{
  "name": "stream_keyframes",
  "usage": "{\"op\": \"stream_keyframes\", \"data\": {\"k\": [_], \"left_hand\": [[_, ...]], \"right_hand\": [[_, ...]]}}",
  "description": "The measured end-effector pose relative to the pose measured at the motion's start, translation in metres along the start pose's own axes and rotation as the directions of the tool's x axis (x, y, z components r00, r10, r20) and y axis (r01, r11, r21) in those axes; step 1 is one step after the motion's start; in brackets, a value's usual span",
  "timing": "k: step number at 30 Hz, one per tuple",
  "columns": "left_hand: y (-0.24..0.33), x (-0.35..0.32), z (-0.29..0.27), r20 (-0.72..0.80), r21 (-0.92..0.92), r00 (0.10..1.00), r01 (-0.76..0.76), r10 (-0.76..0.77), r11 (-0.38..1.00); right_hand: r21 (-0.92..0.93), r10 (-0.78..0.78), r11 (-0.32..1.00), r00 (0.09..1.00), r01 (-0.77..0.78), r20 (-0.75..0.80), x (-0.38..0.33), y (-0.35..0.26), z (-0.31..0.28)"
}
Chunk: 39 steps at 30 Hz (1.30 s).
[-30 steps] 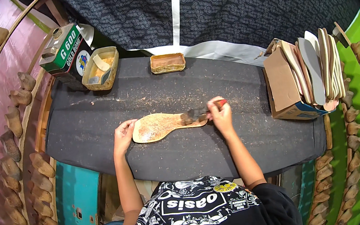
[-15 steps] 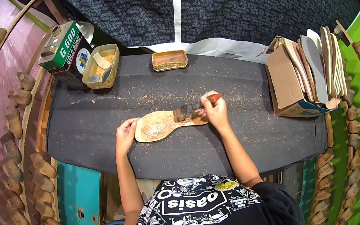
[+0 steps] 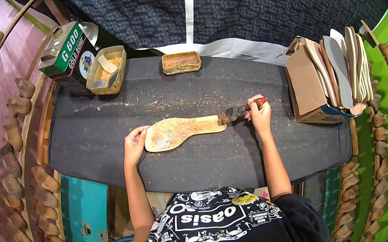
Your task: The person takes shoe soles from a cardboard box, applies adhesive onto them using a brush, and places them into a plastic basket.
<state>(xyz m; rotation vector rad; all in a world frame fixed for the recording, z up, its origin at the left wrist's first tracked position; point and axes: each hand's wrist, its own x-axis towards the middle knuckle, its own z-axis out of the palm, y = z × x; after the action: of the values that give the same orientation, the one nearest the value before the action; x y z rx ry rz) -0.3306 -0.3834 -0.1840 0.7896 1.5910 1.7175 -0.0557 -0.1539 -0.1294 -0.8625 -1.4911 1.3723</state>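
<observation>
A tan shoe insole [image 3: 171,134] lies flat on the dark cloth, its wide end to the left and its narrow end to the right. Parts of its surface look wet and shiny. My left hand [image 3: 135,143] pinches the wide end between thumb and fingers. In my right hand [image 3: 259,111] is a brush [image 3: 234,113] with a red-tipped handle and a dark, crusted head. The brush head touches the insole's narrow end.
A rectangular glue dish [image 3: 181,63] sits at the back. Back left stand a metal can [image 3: 64,57] and a tub [image 3: 108,69] with flat pieces inside. A cardboard box [image 3: 308,84] of soles is at right. Small crumbs dot the dark table cloth [image 3: 199,164]. Shoe lasts [image 3: 13,132] line side racks.
My right hand has moved the brush rightward along the insole, from its middle to the narrow end. My left hand still holds the wide end.
</observation>
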Motion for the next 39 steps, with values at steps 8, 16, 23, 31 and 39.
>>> {"op": "stream_keyframes", "data": {"k": [8,16,23,31,39], "left_hand": [[0.003,-0.001,0.003,0.001,-0.010,1.000,-0.004,0.004,1.000],[0.001,-0.001,0.000,0.005,-0.001,1.000,-0.012,0.012,1.000],[0.001,-0.001,0.000,-0.004,-0.007,1.000,-0.004,0.004,1.000],[-0.002,0.000,-0.001,0.002,-0.018,1.000,-0.009,0.009,1.000],[0.005,-0.001,0.003,0.005,-0.008,1.000,0.012,-0.012,1.000]], "right_hand": [[0.097,0.008,0.995,0.996,-0.016,0.086,-0.005,-0.003,0.068],[0.033,0.040,0.999,0.998,-0.041,0.043,0.000,0.006,0.056],[-0.075,-0.028,0.997,0.994,0.020,-0.102,-0.003,0.002,0.016],[-0.140,-0.141,0.983,0.981,0.122,-0.135,-0.029,-0.021,0.015],[-0.427,-0.406,0.830,0.914,0.359,-0.020,-0.038,-0.010,0.037]]}}
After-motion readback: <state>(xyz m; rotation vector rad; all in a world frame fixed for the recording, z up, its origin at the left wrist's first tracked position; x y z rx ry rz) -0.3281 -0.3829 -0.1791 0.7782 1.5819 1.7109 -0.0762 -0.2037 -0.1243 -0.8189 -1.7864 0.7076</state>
